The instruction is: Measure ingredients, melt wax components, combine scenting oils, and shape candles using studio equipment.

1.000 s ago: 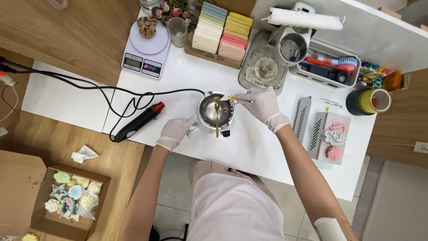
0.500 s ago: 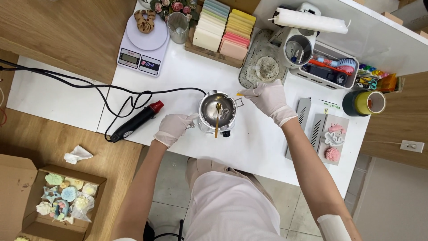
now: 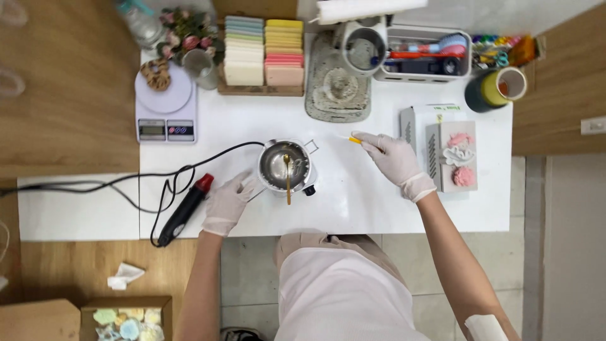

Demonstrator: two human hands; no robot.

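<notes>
Head view: gloved left hand [image 3: 228, 201] grips the handle of the small round steel melting pot [image 3: 285, 167] near the white table's [image 3: 379, 208] front edge, steadying it; gloved right hand [image 3: 392, 158] pinches a thin yellow stick [image 3: 355, 140] beside it, well clear.

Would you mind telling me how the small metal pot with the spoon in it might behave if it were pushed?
The pot looks like thin shiny metal, so probably light and apt to slide on the smooth white table. The spoon leans loosely over its rim and would likely shift or fall out. The left hand at its side probably steadies it.
</notes>
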